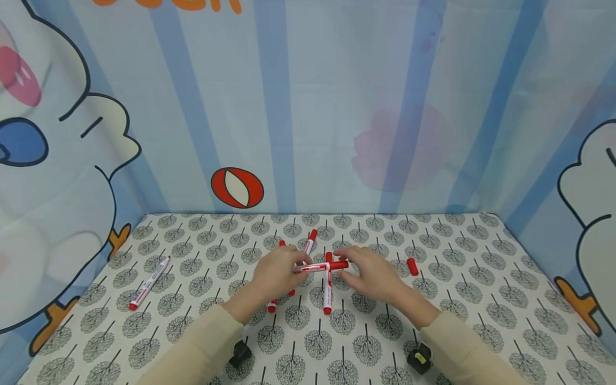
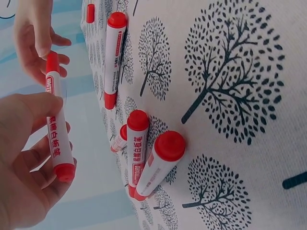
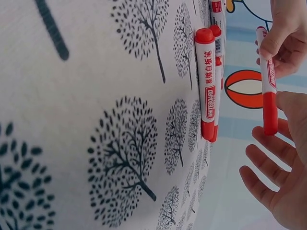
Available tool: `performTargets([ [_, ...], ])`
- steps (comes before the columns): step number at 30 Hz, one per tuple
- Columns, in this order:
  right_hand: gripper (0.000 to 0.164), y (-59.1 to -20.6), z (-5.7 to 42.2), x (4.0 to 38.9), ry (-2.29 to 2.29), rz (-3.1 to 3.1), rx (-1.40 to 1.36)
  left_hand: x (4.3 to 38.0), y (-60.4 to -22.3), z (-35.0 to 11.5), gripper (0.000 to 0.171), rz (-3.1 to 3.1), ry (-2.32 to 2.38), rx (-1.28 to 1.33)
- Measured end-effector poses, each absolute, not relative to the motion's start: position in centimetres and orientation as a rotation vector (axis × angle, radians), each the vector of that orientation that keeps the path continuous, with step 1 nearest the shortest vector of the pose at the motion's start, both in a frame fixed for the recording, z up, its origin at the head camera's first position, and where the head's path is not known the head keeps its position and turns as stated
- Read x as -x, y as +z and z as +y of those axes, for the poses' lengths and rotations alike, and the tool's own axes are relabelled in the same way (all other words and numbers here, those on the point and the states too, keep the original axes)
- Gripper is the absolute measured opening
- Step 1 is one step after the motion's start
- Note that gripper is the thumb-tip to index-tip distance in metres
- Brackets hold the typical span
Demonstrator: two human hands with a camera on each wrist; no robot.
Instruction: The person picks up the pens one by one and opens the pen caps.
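My left hand [image 1: 275,271] pinches a whiteboard marker [image 1: 315,268] with a white barrel and a red cap, held level above the table. The cap end points toward my right hand [image 1: 372,272]. In the right wrist view, the right hand's fingers [image 3: 261,187] are spread and relaxed around the red cap [image 3: 270,115], with the thumb close beside it; whether they touch is unclear. Beneath the held marker lies another capped marker [image 1: 328,291], pointing away from me. Several more markers lie below the left hand, partly hidden by it; one of them is a marker [image 2: 164,160] with a red end.
An uncapped marker [image 1: 150,283] lies at the left of the patterned tablecloth [image 1: 202,331]. To the right of my hands is a loose red cap [image 1: 412,266]. A printed curtain [image 1: 327,107] hangs behind the table. Two small black objects sit near my wrists.
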State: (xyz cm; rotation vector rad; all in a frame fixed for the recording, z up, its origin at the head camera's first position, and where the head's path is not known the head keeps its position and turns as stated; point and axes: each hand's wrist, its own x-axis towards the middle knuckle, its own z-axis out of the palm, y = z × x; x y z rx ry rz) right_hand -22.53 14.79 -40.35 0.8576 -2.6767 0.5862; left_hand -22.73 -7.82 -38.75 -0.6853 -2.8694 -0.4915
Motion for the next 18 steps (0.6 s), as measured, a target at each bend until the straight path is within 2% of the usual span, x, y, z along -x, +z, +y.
performTargets([
  [10, 0.032, -40.64, 14.48, 22.56, 0.581, -2.663, -0.876, 22.68, -39.00, -7.51, 0.016, -2.823, -0.535, 0.750],
  [18, 0.015, -41.02, 14.36, 22.70, 0.611, -2.583, -0.923, 22.64, -39.06, -7.52, 0.017, -2.820, -0.581, 0.776],
])
